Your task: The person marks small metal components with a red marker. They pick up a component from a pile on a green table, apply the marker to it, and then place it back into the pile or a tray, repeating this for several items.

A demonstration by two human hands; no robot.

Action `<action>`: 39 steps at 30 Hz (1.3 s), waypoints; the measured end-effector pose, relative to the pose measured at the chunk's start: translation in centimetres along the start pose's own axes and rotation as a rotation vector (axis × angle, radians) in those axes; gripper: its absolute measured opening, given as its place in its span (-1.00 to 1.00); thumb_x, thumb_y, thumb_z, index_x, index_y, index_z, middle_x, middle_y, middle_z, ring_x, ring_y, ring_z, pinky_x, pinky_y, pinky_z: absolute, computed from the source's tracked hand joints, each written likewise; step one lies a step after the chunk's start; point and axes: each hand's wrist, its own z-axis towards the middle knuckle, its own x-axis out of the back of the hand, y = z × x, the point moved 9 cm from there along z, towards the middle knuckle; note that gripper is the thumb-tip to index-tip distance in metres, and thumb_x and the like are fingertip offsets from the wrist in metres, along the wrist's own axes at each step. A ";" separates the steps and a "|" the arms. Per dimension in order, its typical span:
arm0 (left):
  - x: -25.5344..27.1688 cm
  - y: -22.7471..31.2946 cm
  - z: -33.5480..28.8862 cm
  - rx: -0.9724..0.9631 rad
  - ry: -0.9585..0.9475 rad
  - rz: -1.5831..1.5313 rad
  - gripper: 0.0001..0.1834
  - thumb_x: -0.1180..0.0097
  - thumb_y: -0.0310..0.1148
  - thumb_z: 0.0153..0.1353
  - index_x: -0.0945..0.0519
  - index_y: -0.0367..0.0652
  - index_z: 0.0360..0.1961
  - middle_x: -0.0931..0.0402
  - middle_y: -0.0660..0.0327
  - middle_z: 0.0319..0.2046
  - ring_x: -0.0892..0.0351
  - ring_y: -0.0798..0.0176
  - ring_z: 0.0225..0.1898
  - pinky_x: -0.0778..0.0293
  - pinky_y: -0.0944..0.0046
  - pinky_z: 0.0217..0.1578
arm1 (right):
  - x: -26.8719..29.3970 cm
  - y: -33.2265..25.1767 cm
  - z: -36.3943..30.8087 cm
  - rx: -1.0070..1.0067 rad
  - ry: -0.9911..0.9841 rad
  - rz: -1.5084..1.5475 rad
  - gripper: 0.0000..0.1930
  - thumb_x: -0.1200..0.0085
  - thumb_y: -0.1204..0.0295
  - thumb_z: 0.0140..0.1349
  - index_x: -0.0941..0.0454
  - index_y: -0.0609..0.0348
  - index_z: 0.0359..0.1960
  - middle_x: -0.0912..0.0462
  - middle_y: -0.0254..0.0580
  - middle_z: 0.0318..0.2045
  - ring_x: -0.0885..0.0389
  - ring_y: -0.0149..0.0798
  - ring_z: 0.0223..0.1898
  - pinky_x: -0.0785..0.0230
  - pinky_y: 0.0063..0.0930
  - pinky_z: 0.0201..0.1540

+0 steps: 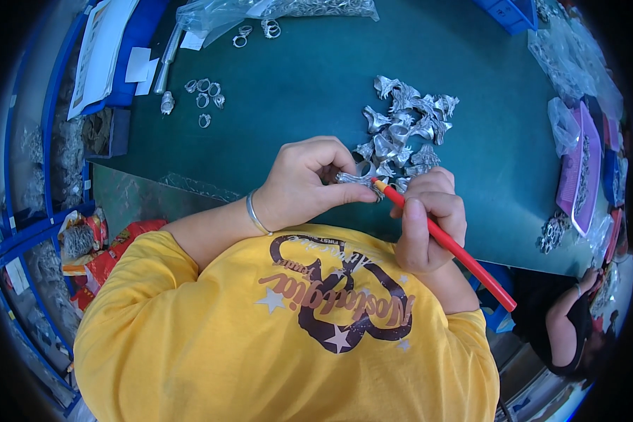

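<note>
My left hand (304, 181) pinches a chunky silver-coloured ring (354, 178) between thumb and fingers, just above the front part of the green table. In my right hand (432, 224) is a red pencil (475, 267), gripped near its sharpened end. Its tip meets or nearly meets the ring; the exact contact is too small to make out. Just beyond both hands lies a loose pile of similar large silver-coloured rings (401, 133), some with flared, ridged tops. My fingers hide part of the held ring.
Several smaller rings (203, 100) lie at the left beside a tapered metal rod (165, 67). A clear bag of metal pieces (320, 7) is at the back. A purple basket (566, 184) stands right. Blue shelving (47, 141) flanks the left; another person (563, 323) is at right.
</note>
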 end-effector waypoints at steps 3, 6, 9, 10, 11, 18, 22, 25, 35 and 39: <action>0.2 -0.4 0.0 -0.002 0.036 -0.087 -0.66 -0.36 -0.60 -0.13 -0.47 -0.24 -0.32 -0.50 0.19 -0.39 -0.53 0.40 -0.32 -0.46 0.45 -0.31 | 0.9 1.4 -0.7 -0.132 0.059 -0.009 -0.95 0.05 0.65 0.10 -0.37 0.27 -0.40 -0.51 -0.17 -0.58 -0.48 -0.27 -0.53 -0.28 -0.41 -0.34; 0.6 0.7 0.2 -0.034 0.140 -0.157 -0.57 -0.31 -0.65 -0.10 -0.41 -0.23 -0.19 -0.53 0.13 -0.31 -0.56 0.33 -0.24 -0.49 0.38 -0.21 | 0.6 2.9 -1.1 -0.377 0.146 0.125 -0.97 0.07 0.59 0.21 -0.40 0.30 -0.35 -0.54 -0.13 -0.51 -0.52 -0.31 -0.47 -0.36 -0.49 -0.32; 0.7 1.5 -0.1 -0.125 0.133 -0.044 -0.53 -0.30 -0.65 -0.09 -0.40 -0.22 -0.13 -0.53 0.10 -0.23 -0.56 0.30 -0.19 -0.49 0.37 -0.21 | -1.6 4.6 -1.6 -0.656 0.011 0.291 -0.83 0.01 0.49 0.27 -0.36 0.28 -0.16 -0.56 -0.12 -0.29 -0.56 -0.36 -0.26 -0.41 -0.53 -0.18; 0.9 1.5 -0.1 -0.127 0.133 -0.044 -0.53 -0.30 -0.65 -0.09 -0.40 -0.22 -0.13 -0.53 0.10 -0.23 -0.56 0.30 -0.19 -0.49 0.37 -0.21 | -2.1 4.7 -1.9 -0.668 0.004 0.437 -0.80 -0.01 0.52 0.24 -0.34 0.27 -0.13 -0.55 -0.11 -0.23 -0.54 -0.38 -0.24 -0.41 -0.54 -0.17; 0.8 2.4 -0.1 -0.209 0.112 0.094 -0.51 -0.30 -0.64 -0.09 -0.40 -0.22 -0.10 -0.53 0.10 -0.22 -0.56 0.29 -0.18 -0.49 0.37 -0.21 | -2.7 5.0 -2.3 -0.678 -0.003 0.584 -0.76 -0.03 0.55 0.22 -0.32 0.25 -0.10 -0.54 -0.09 -0.18 -0.53 -0.40 -0.21 -0.41 -0.55 -0.17; 0.4 2.9 0.5 -0.249 0.074 -0.054 -0.50 -0.30 -0.62 -0.08 -0.41 -0.27 -0.07 -0.44 0.14 -0.16 -0.54 0.31 -0.24 -0.50 0.41 -0.26 | -2.4 5.3 -1.7 -0.564 0.060 0.609 -0.58 -0.17 0.76 -0.04 -0.21 0.16 -0.24 -0.45 0.12 -0.03 -0.49 -0.42 -0.20 -0.41 -0.57 -0.15; -0.1 0.3 0.7 0.004 0.016 -0.419 -0.63 -0.26 -0.64 -0.04 -0.45 -0.31 -0.16 -0.42 0.13 -0.20 -0.54 0.31 -0.23 -0.52 0.39 -0.25 | -2.0 4.9 -1.4 -0.455 0.016 0.576 -0.57 -0.14 0.77 -0.03 -0.19 0.17 -0.23 -0.40 0.18 0.05 -0.51 -0.31 -0.12 -0.41 -0.48 -0.07; 0.3 0.1 1.4 0.004 0.018 -0.446 -0.71 -0.24 -0.65 -0.02 -0.48 -0.31 -0.24 -0.45 0.12 -0.22 -0.54 0.32 -0.25 -0.52 0.40 -0.27 | -2.1 4.7 -1.4 -0.401 0.041 0.530 -0.58 -0.09 0.78 -0.01 -0.19 0.17 -0.18 -0.35 0.20 0.09 -0.48 -0.20 0.00 -0.39 -0.42 0.00; 13.5 21.6 4.1 -1.483 0.990 0.636 -0.74 -0.29 -0.66 -0.15 -0.54 -0.15 -0.42 -0.55 0.17 -0.37 -0.53 0.15 -0.32 -0.42 0.33 -0.30 | 0.2 5.7 -1.6 -0.499 0.226 0.380 -0.72 0.04 0.75 0.10 -0.25 0.18 -0.22 -0.48 0.11 -0.03 -0.52 -0.28 -0.07 -0.38 -0.47 -0.02; 18.3 24.6 13.1 -0.983 0.831 0.898 -0.83 -0.15 -0.52 -0.02 -0.56 -0.26 -0.33 -0.52 0.01 -0.37 -0.52 -0.01 -0.30 -0.43 0.16 -0.23 | 0.4 5.9 -2.1 -0.500 0.245 0.433 -0.72 0.02 0.74 0.10 -0.25 0.17 -0.21 -0.48 0.10 -0.04 -0.52 -0.33 -0.11 -0.39 -0.50 -0.05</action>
